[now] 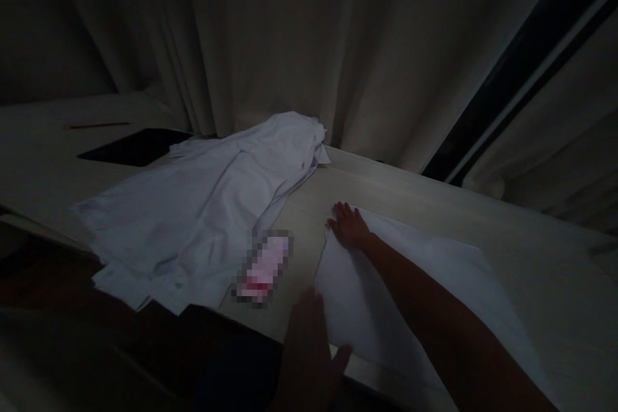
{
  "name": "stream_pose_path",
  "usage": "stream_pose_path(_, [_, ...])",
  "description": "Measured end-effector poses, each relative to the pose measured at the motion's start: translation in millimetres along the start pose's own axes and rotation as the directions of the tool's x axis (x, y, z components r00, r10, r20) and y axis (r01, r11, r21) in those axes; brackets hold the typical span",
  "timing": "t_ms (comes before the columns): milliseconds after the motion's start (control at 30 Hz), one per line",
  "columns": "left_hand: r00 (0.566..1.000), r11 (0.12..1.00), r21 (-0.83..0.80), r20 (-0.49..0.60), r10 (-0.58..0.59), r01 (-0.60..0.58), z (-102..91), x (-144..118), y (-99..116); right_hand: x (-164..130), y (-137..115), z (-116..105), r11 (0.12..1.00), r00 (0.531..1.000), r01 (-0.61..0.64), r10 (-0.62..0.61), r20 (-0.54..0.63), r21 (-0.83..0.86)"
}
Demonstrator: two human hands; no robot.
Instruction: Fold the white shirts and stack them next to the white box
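Pressing flat is what counts here: the left hand (309, 351), fingers spread, is laid on the near-left corner of the cloth (434, 283) at the table's (531, 238) front edge, and the right hand (348, 225), open-palmed, pins its far-left corner. Nothing is pinched. The cloth looks white, smooth, folded flat.

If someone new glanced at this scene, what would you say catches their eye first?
Probably the rumpled pale shirt sprawled across the table at left. Next, the flat white cloth at right, pressed by the right hand at its far corner and the left hand at its near edge.
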State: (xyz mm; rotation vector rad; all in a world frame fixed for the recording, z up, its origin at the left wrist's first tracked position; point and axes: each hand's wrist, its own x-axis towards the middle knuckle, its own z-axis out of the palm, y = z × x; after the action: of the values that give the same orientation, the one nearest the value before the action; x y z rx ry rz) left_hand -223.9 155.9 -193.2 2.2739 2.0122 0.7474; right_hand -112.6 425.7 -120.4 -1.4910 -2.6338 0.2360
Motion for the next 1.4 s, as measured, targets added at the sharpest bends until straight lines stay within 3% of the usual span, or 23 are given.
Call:
stream_pose_path(100, [1.000, 1.000, 0.021, -0.020, 0.023, -0.022, -2.0, 2.2, -2.1, -52.8, -30.5, -10.8, 0.996, 0.992, 0.092, -0.093, -0.083, -0.011])
stream_pose_path(200, [0.994, 0.996, 0.052, -0.075, 0.082, -0.078, -8.7, 4.1, -1.4, -141.1, -57.1, -5.1, 0.982, 0.976, 0.189, -0.186, -0.112, 0.016])
stream_pose_path(267, [0.987, 0.990, 0.077, -0.097, 0.129, -0.122, -15.0, 3.9, 9.9, -206.4, -62.7, 5.5, 0.987, 0.977, 0.153, -0.144, -0.158, 0.046])
stream_pose_path(367, [0.950, 0.951, 0.035, -0.047, 0.310, -0.308, -23.0, 0.8, 52.3, -291.1, -51.5, 21.0, 0.997, 0.972, -0.018, 0.036, -0.231, 0.080])
stream_pose_path(433, [0.882, 0.882, -0.052, 0.025, 0.470, -0.468, -24.0, -1.5, 90.6, -330.9, -37.5, 27.1, 0.984, 0.949, -0.139, 0.165, -0.270, 0.110])
stream_pose_path(500, [0.807, 0.809, -0.144, 0.087, 0.584, -0.570, -19.8, -2.2, 125.0, -356.9, -24.6, 29.0, 0.966, 0.924, -0.222, 0.251, -0.287, 0.131])
stream_pose_path(600, [0.772, 0.782, -0.221, 0.151, 0.618, -0.583, -4.2, -0.1, 153.2, -374.7, -14.5, 26.5, 0.958, 0.926, -0.260, 0.284, -0.251, 0.123])
stream_pose_path(733, [0.792, 0.820, -0.191, 0.215, 0.571, -0.539, 16.5, 2.8, 157.7, -369.2, -13.0, 18.0, 0.960, 0.950, -0.253, 0.270, -0.157, 0.118])
stream_pose_path(900, [0.747, 0.773, -0.231, 0.207, 0.632, -0.590, 11.2, 2.6, 158.1, -322.5, 4.7, 1.7, 0.952, 0.950, -0.278, 0.292, -0.110, 0.127])
stream_pose_path(1033, [0.733, 0.764, -0.294, 0.230, 0.640, -0.574, 10.4, 3.0, 153.6, -266.2, 37.9, -4.0, 0.942, 0.941, -0.321, 0.330, -0.081, 0.102])
stream_pose_path(1233, [0.674, 0.749, -0.304, 0.327, 0.662, -0.588, 37.0, 4.8, 143.8, -185.4, 95.7, -8.2, 0.907, 0.905, -0.421, 0.422, -0.052, 0.022])
stream_pose_path(1400, [0.666, 0.739, -0.353, 0.323, 0.672, -0.574, 45.5, 4.4, 142.9, -138.2, 132.8, -11.4, 0.891, 0.888, -0.454, 0.453, -0.082, 0.002])
